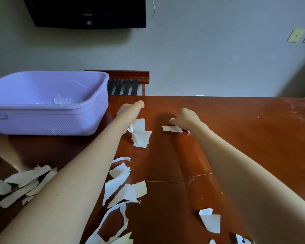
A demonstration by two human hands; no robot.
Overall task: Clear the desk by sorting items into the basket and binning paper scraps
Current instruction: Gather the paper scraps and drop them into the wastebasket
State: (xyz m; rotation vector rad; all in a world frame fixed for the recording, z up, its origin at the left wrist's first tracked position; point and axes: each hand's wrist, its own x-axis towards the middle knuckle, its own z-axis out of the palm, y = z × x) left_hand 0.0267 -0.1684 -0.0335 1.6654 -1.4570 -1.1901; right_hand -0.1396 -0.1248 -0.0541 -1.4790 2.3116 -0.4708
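Observation:
Torn white paper scraps lie across the brown desk. My left hand reaches toward the far edge, and a bunch of scraps hangs from under it; the fingers are hidden, so the grip is hard to make out. My right hand is curled over a small scrap on the desk and pinches it at its upper end. The lilac plastic basket stands at the far left with a white comb inside.
More scraps lie in a heap at the near left, in a strip down the middle and at the near right. A thin thread crosses the desk. Behind the desk are a slatted wooden rack and the wall.

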